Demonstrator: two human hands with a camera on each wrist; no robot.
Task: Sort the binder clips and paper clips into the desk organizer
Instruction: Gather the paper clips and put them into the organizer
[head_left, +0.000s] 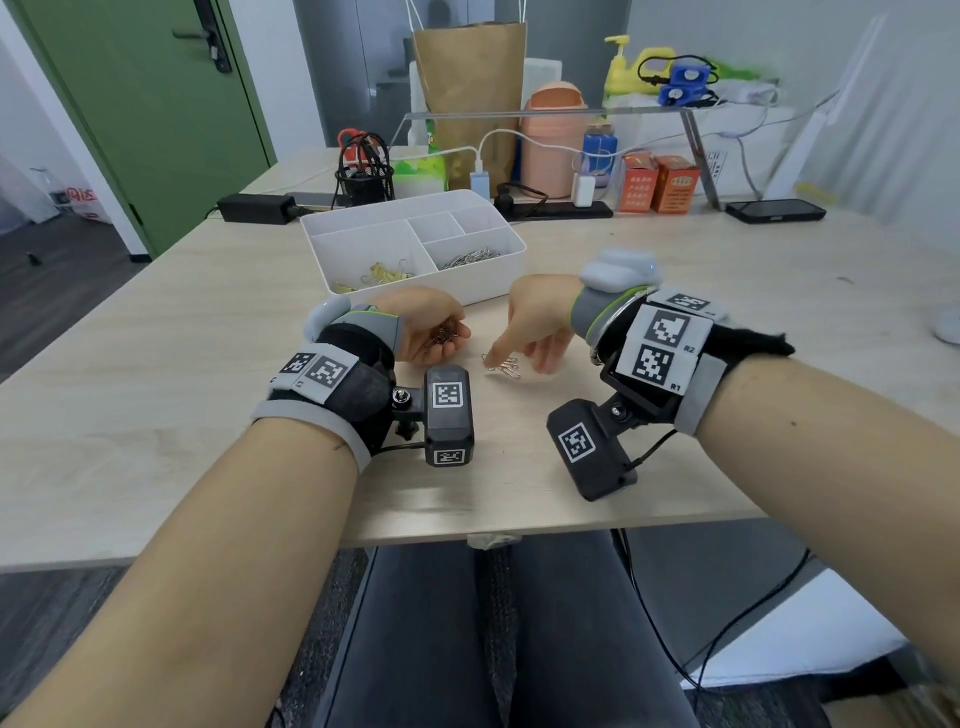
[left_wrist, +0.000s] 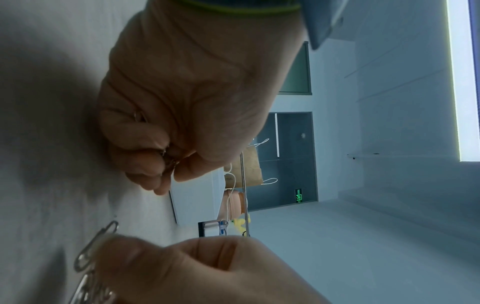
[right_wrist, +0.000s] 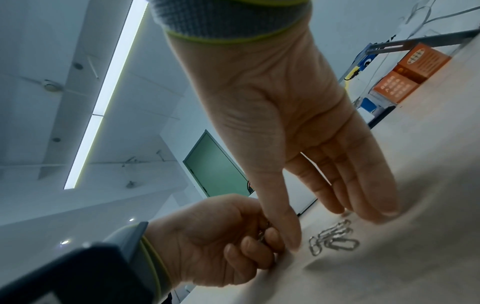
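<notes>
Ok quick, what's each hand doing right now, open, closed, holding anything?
Left hand: fingers curled round a bunch of paper clips.
Right hand: open, straight fingers at the loose paper clips on the table.

Head view looks down over table (head_left: 675, 322); wrist views close, low, facing each other; all share paper clips (head_left: 503, 365).

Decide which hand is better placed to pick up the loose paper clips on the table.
Right hand: its straight fingers reach the loose paper clips. The left hand already cups a bunch of clips.
</notes>
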